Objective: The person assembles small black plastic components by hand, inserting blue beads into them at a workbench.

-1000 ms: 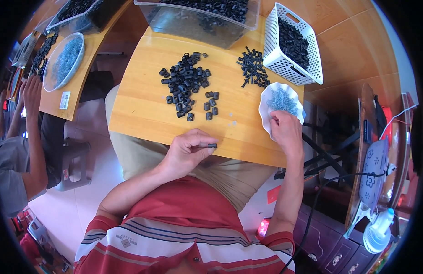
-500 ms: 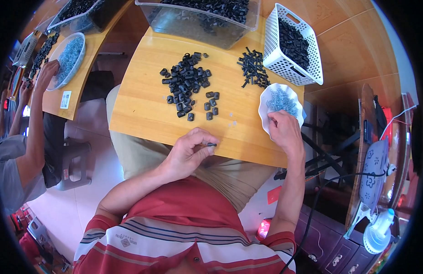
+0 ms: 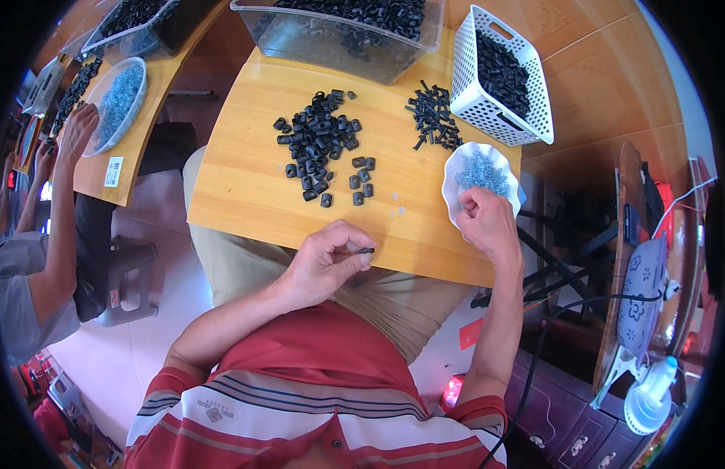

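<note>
Near the table's front edge, my left hand (image 3: 330, 256) pinches a small black pin-like part (image 3: 366, 251) between thumb and forefinger, its end poking out to the right. My right hand (image 3: 489, 225) reaches into a white wavy-rimmed bowl (image 3: 450, 181) holding many tiny clear-bluish pieces (image 3: 483, 172). Its thumb and fingers are pressed together at the near side of these pieces; what they grip, if anything, is hidden. A heap of short black hollow caps (image 3: 315, 137) lies mid-table, with several set apart in rows at its right. Beyond the bowl are scattered black pins (image 3: 433, 117).
A clear plastic bin (image 3: 339, 55) of black parts stands at the back. Right of it is a white perforated basket (image 3: 464, 86) of black parts. At the left, another person's hand (image 3: 81, 125) works beside an oval tray (image 3: 143, 78) of bluish pieces on a separate table.
My right hand stays in the bowl with only a slight finger shift. The pin in my left hand has tilted or turned a little. The other person's hand has moved slightly.
</note>
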Tool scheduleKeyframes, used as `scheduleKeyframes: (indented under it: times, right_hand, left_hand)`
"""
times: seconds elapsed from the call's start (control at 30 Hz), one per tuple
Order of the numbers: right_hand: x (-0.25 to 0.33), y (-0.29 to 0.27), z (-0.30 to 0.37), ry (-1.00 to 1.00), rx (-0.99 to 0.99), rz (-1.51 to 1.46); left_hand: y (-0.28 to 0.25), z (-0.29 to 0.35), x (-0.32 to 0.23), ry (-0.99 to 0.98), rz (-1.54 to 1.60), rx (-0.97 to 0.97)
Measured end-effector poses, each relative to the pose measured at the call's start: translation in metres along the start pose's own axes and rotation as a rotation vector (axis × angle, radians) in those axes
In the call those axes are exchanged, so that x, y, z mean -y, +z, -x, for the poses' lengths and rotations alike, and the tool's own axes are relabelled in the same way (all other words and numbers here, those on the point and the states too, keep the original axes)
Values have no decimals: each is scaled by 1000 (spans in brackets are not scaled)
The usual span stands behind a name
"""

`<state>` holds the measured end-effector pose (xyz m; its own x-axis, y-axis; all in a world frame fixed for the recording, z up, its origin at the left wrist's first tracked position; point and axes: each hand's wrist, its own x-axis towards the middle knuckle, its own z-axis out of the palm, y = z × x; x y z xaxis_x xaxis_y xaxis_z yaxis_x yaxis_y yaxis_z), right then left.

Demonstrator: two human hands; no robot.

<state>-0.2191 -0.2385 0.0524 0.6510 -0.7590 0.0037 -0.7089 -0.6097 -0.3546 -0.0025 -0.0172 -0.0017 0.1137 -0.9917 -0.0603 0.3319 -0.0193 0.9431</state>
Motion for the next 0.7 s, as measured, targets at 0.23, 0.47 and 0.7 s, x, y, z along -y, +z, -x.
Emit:
scheduleKeyframes:
  times: [0.23,0.47,0.7]
  right_hand:
    - [-6,3,5,-74,-47,-54]
    - [5,5,9,132,-114,-220]
    - [-11,9,11,-14,-132,-232]
  left_hand:
    - [1,0,1,0,49,-23]
    - [0,0,3,13,78,-47]
    - [1,0,5,7,90,-46]
